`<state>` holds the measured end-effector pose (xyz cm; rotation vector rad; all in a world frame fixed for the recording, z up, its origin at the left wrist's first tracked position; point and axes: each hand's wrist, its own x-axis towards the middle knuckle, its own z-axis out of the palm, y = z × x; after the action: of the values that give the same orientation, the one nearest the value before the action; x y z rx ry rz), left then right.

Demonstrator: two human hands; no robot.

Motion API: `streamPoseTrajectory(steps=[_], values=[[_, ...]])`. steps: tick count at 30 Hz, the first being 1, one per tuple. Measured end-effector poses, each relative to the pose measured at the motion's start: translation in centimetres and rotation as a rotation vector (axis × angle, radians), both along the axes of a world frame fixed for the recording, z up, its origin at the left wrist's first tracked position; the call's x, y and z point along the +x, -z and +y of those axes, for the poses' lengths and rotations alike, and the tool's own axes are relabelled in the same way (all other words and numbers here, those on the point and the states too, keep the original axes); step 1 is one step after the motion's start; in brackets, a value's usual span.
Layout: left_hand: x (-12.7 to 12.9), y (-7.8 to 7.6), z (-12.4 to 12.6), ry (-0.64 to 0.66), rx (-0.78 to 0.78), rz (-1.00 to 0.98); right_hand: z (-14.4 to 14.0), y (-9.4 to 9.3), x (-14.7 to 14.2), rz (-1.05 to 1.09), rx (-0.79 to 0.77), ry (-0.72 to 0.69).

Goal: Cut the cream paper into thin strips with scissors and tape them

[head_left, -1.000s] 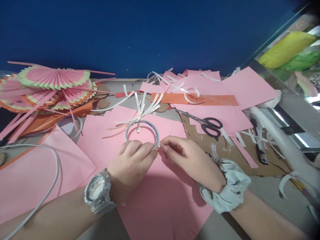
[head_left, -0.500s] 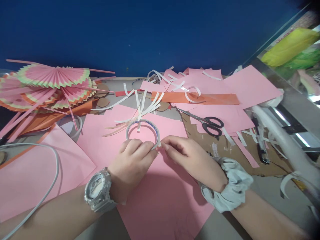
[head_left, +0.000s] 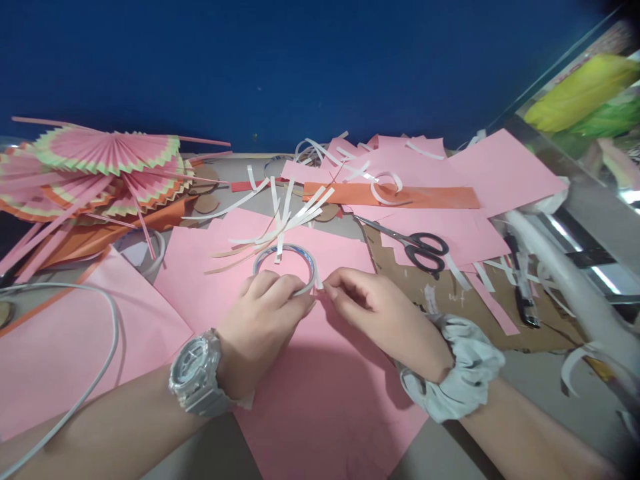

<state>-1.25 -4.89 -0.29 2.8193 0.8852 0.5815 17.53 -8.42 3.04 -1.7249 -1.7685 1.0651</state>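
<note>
My left hand (head_left: 270,320) is closed around the near edge of a roll of double-sided tape (head_left: 313,262), its ring tilted up over pink paper (head_left: 330,380). To the right, the thumb and fingertips of my right hand (head_left: 380,310) pinch the end of a short white tape strip (head_left: 319,279) at the roll's side. Behind the roll, several white paper strips (head_left: 283,223) lie fanned across the pink sheets. Black-handled scissors (head_left: 425,247) rest beyond my right hand, blades pointing left.
Pleated pink, green and orange paper fans (head_left: 113,163) are piled at the left. An orange strip (head_left: 430,197) crosses pink sheets at the back. A box cutter (head_left: 523,287) lies on brown cardboard (head_left: 450,307). A white cable (head_left: 116,327) curves at the left; a blue panel (head_left: 320,73) stands behind.
The roll has turned and shifted slightly left with my left hand. More of the white tape strip shows between the roll and my right fingertips. My right hand has hardly moved.
</note>
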Motion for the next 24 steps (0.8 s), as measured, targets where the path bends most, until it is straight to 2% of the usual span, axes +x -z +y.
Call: streamPoseTrajectory(steps=[11,17,24], values=[[0.12,0.1,0.24,-0.004,0.007,-0.035,-0.16,0.11,-0.04,0.045,0.003,-0.002],[-0.12,0.26,0.12,0.011,-0.033,0.013,-0.13,0.16,-0.12,0.006,0.027,0.026],[-0.16,0.49,0.21,0.025,-0.056,-0.013,0.19,0.11,0.34,-0.099,0.17,0.105]])
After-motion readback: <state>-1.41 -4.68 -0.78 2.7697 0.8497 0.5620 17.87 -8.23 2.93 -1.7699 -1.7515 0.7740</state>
